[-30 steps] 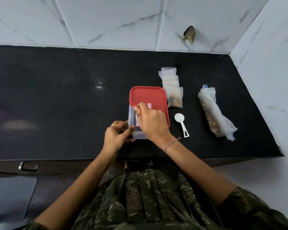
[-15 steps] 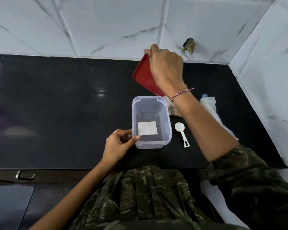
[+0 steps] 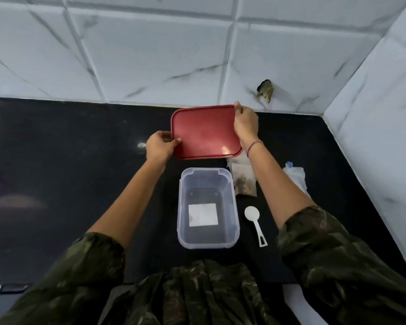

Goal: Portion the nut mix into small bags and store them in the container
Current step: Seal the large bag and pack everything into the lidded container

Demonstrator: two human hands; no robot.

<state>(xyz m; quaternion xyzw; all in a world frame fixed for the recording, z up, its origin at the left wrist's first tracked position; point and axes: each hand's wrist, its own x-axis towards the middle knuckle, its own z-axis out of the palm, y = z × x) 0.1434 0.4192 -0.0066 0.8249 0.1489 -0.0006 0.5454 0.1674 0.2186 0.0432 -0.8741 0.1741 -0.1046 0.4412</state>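
Observation:
A clear plastic container stands open on the black counter, with only a white label on its floor. Both hands hold its red lid over the far part of the counter. My left hand grips the lid's left edge and my right hand grips its far right corner. Small clear bags, one with nut mix in it, lie right of the container, partly behind my right forearm. The big bag of nut mix lies further right, mostly hidden by that arm. A white scoop lies beside the container.
The black counter stretches to the left. White tiled walls close the back and the right side. A dark fitting sticks out of the back wall near the corner.
My right hand lifted the red lid off the container and carried it away from me. My left hand left the container's near corner and took the lid's left edge.

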